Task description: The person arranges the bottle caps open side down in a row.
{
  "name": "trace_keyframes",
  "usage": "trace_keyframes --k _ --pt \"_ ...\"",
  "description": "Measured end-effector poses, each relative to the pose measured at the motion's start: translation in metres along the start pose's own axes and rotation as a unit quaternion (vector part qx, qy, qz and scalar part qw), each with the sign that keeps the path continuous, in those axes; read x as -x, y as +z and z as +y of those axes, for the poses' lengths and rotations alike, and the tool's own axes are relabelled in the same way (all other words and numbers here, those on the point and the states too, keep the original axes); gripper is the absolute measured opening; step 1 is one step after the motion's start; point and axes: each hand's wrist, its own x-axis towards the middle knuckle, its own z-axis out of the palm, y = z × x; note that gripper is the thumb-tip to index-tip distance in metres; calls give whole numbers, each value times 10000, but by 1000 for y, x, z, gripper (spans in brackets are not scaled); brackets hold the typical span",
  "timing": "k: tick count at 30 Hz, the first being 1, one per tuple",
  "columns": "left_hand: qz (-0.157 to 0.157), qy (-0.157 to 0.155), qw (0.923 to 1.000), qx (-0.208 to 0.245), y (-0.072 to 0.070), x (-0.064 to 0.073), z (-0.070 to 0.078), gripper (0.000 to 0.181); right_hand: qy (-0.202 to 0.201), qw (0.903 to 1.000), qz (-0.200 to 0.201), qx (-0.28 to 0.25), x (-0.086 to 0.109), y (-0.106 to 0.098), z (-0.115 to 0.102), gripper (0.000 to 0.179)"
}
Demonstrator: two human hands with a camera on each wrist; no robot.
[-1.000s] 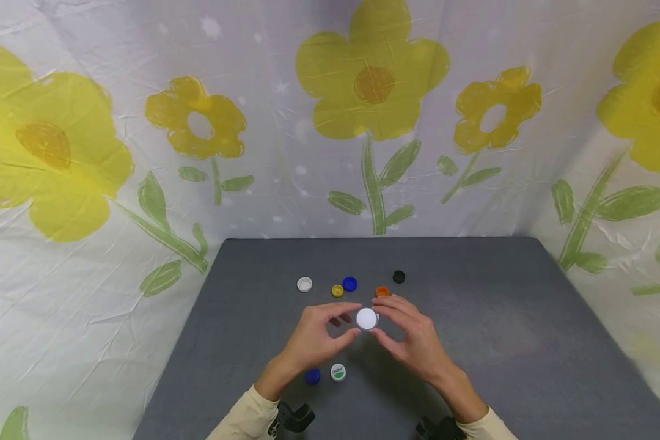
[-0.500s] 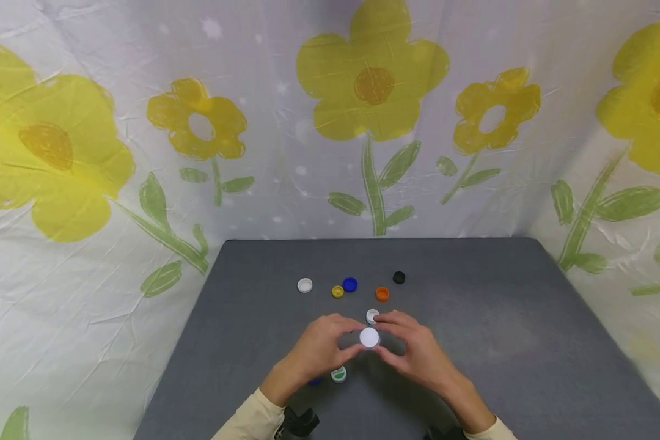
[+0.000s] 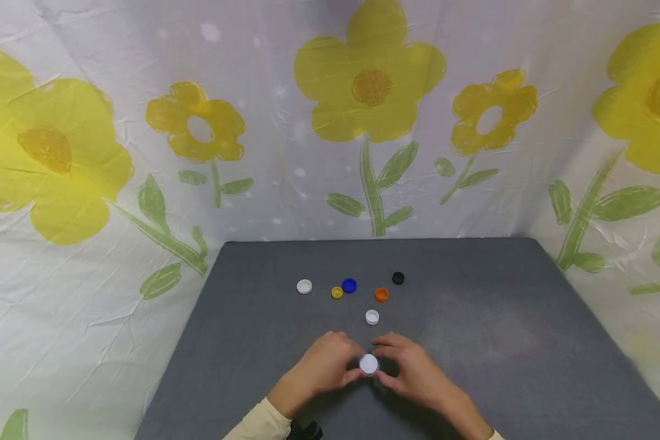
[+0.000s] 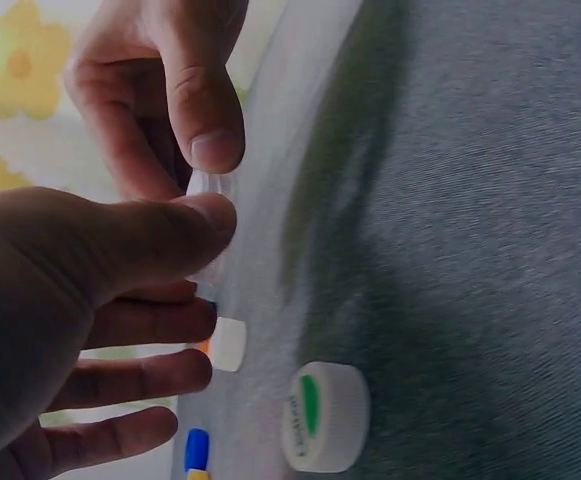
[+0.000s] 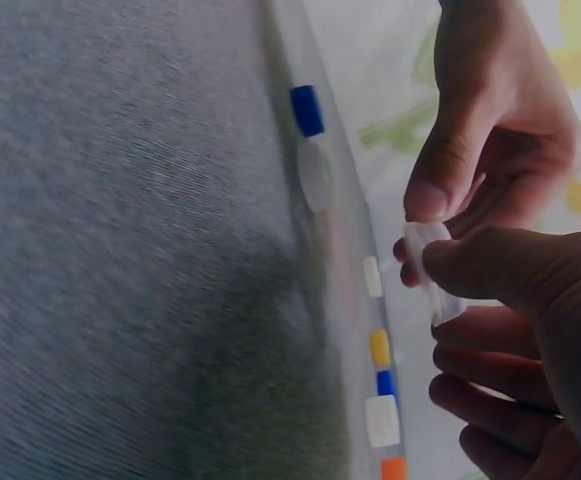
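A white bottle cap (image 3: 368, 365) with a translucent rim is held up between both hands, flat face toward the head. My left hand (image 3: 329, 365) pinches its left side with thumb and fingertips. My right hand (image 3: 415, 374) pinches the opposite side. In the right wrist view the cap (image 5: 428, 262) shows edge-on between the two thumbs, clear of the table. Below the hands, in the left wrist view, a white cap with green print (image 4: 332, 418) lies on the cloth; my left hand hides it from the head view.
On the grey table (image 3: 473, 293), beyond the hands, lie a small white cap (image 3: 372, 317), an orange cap (image 3: 382, 294), a black cap (image 3: 398, 278), a blue cap (image 3: 349, 285), a yellow cap (image 3: 337, 293) and another white cap (image 3: 304, 286). A flowered curtain (image 3: 275, 183) hangs behind.
Both hands have drawn the held cap toward the body. The small white cap and the orange cap behind have come fully into sight; the green-printed cap and a near blue cap are now covered.
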Motion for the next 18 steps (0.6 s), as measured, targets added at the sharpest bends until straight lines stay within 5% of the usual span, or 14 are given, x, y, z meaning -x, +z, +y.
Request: trace_keyframes --k 9,18 --pt "-279 -20 9976 -634 13 4 7 18 332 9960 -799 221 5 9 -3 27" --pt "-291 3 9944 -1012 20 10 13 21 -52 9978 -526 411 9 21 -5 26"
